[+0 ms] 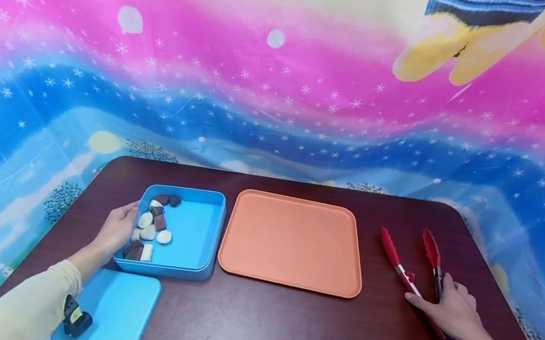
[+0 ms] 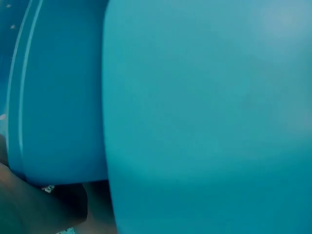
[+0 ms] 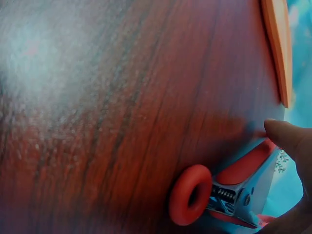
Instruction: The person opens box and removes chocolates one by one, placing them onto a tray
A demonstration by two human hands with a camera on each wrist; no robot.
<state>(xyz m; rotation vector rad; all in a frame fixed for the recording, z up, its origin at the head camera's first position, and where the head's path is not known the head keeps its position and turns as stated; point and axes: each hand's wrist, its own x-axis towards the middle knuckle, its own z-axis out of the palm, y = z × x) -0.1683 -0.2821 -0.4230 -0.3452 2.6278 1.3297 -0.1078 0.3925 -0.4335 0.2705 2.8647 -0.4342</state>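
At the left rim of a light blue plastic box (image 1: 196, 231), my left hand (image 1: 113, 231) grips the edge. Several chocolate-like brown pieces and white, stone-like pieces (image 1: 148, 232) lie along the box's left side. The box wall (image 2: 63, 97) fills part of the left wrist view, with the hand at its lower corner. On the right, my right hand (image 1: 457, 311) holds red-tipped metal tongs (image 1: 400, 271), thumb on one arm and fingers on the other. The tongs' jaws stand apart and hold nothing. Their red pull ring (image 3: 180, 204) shows in the right wrist view.
An orange tray (image 1: 295, 241) lies flat between the box and the tongs. The light blue lid (image 1: 126, 304) rests in front of the box, under the left forearm. A patterned cloth (image 1: 279, 110) hangs behind the dark wooden table (image 1: 266, 324).
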